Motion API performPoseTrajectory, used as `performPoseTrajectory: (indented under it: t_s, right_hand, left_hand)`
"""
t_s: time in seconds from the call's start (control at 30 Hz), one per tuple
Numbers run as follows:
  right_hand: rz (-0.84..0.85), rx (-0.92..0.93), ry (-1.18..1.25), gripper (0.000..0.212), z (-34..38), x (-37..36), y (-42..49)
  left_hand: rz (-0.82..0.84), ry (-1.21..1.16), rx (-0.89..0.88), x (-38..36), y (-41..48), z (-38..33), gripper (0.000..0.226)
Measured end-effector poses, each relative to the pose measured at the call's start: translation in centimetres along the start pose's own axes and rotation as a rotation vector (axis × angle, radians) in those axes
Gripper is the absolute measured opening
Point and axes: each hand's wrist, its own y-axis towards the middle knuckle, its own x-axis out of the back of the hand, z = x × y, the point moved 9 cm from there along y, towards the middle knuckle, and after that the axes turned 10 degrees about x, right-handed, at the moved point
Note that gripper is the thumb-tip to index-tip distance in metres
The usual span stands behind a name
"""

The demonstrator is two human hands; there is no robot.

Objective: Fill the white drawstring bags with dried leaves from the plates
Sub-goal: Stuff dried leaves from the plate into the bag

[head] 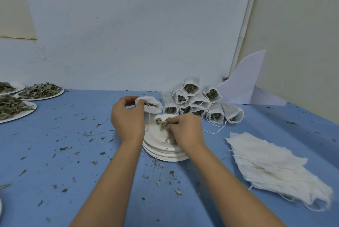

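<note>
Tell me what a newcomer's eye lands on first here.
Dead centre, the left hand holds a white bag beside a stack of plates while the right hand pinches dried leaves off the top one. Behind them rises a pile of filled bags; flat empty bags lie to the right, and heaped plates sit far left.

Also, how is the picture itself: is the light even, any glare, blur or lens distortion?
Head view: soft, even light, faint shadows beside the stacked paper plates, no glare on the blue table. Head view: the wide-angle lens tilts the white wall pipe. Head view: the dried leaves in the right hand look slightly smeared; the white drawstring bag in the left hand reads clearly.
</note>
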Motion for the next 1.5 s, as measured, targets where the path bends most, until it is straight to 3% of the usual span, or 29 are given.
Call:
performPoseTrajectory:
  t_s: [0.17, 0.3, 0.4, 0.5, 0.63, 0.83, 1.0, 1.2, 1.33, 1.5]
  right_hand:
    - [-0.255, -0.271, 0.701, 0.018, -3.8, 2.5, 0.5]
    - [-0.225, -0.304, 1.082, 0.019, -3.9, 2.3, 0.7]
    - [-0.093, -0.227, 1.251, 0.020, -2.6, 1.8, 0.9]
    - [0.069, -0.131, 1.166, 0.020, -1.3, 1.4, 0.7]
    - [0.163, -0.062, 0.875, 0.019, -0.8, 0.8, 0.3]
    - [0.037, -0.012, 0.657, 0.020, -1.2, 1.3, 0.6]
    - [-0.140, -0.171, 0.478, 0.013, -3.4, 1.4, 0.6]
    - [-0.269, -0.442, 0.648, 0.018, -5.5, 0.2, -0.5]
    - [-0.266, -0.446, 0.709, 0.021, -4.8, -0.2, -0.4]
    - [-0.156, -0.378, 0.735, 0.023, -2.6, -0.6, -0.5]
  left_hand:
    - [0.099, 0.071, -0.060, -1.5, -0.6, -0.4, 0.005]
    - [0.135, 0.109, -0.075, -2.0, -1.1, -0.5, 0.004]
    - [0.150, 0.101, -0.058, -2.2, -1.3, -0.5, 0.007]
    - [0.177, 0.094, -0.008, -2.5, -1.2, -0.2, 0.010]
    - [0.250, 0.086, 0.028, -3.3, -1.3, 0.2, 0.009]
    - [0.447, 0.136, -0.048, -5.1, -2.2, 0.1, 0.008]
    - [0.625, 0.160, -0.071, -6.9, -3.6, 0.8, 0.017]
    - [0.748, 0.219, -0.079, -8.2, -4.7, 1.5, 0.016]
    - [0.789, 0.304, -0.160, -8.4, -5.6, 0.9, 0.035]
    - [0.616, 0.291, -0.238, -7.4, -4.5, -0.2, 0.026]
